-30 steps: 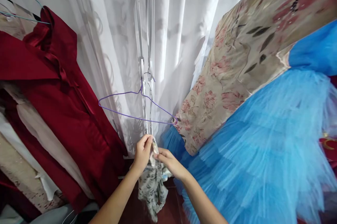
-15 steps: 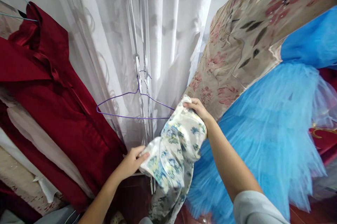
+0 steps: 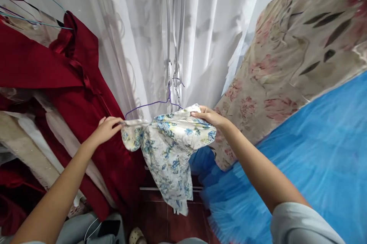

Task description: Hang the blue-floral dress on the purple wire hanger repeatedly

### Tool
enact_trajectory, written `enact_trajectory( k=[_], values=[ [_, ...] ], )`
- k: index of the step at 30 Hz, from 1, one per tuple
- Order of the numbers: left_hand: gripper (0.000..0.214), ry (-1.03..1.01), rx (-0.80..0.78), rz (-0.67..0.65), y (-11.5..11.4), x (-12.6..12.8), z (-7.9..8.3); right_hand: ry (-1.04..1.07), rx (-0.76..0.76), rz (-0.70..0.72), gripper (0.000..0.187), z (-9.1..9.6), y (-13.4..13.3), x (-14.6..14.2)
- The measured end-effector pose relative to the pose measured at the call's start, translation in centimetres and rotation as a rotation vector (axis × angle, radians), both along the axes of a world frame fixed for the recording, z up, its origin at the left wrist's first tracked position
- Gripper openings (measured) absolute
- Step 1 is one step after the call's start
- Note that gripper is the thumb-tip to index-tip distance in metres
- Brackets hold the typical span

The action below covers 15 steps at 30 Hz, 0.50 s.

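Note:
A small white garment with blue flowers (image 3: 169,148) hangs spread between my two hands, just in front of a purple wire hanger (image 3: 151,104) hooked on a clear rod before the white curtain (image 3: 200,26). My left hand (image 3: 106,129) pinches the garment's left shoulder, fingers closed on the cloth. At the right shoulder, my right hand (image 3: 208,116) grips the cloth close to the hanger's right arm. Most of the hanger's lower bar is hidden behind the garment.
A dark red satin dress (image 3: 65,79) hangs at the left over pale garments. A beige floral dress (image 3: 289,64) and a blue tulle skirt (image 3: 301,156) fill the right. Below lie dark red floor tiles (image 3: 157,217) and a sandal toe (image 3: 137,235).
The garment has been lifted from low down up to the hanger and spread wide. My left hand rose and moved left; my right hand went up to the hanger's right end.

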<state>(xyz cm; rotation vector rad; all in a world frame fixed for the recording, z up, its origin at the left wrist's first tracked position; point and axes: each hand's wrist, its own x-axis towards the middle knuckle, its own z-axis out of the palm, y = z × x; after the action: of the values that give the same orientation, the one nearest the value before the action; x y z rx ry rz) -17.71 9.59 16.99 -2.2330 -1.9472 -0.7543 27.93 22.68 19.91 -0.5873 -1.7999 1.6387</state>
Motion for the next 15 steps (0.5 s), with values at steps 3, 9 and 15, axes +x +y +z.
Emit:
enact_trajectory(
  k=[3, 9, 15],
  values=[
    [0.034, -0.188, 0.161, -0.055, 2.3, 1.6, 3.2, -0.072, 0.023, -0.043, 0.027, 0.4, 0.2, 0.2],
    [0.042, -0.292, 0.272, -0.050, 5.5, 8.9, 4.4, -0.107, 0.155, -0.175, 0.037, -1.1, -1.7, 0.7],
    [0.031, -0.146, 0.343, 0.045, 4.5, 12.4, 3.3, -0.044, 0.400, -0.675, 0.043, -4.1, -4.5, 2.4]
  ],
)
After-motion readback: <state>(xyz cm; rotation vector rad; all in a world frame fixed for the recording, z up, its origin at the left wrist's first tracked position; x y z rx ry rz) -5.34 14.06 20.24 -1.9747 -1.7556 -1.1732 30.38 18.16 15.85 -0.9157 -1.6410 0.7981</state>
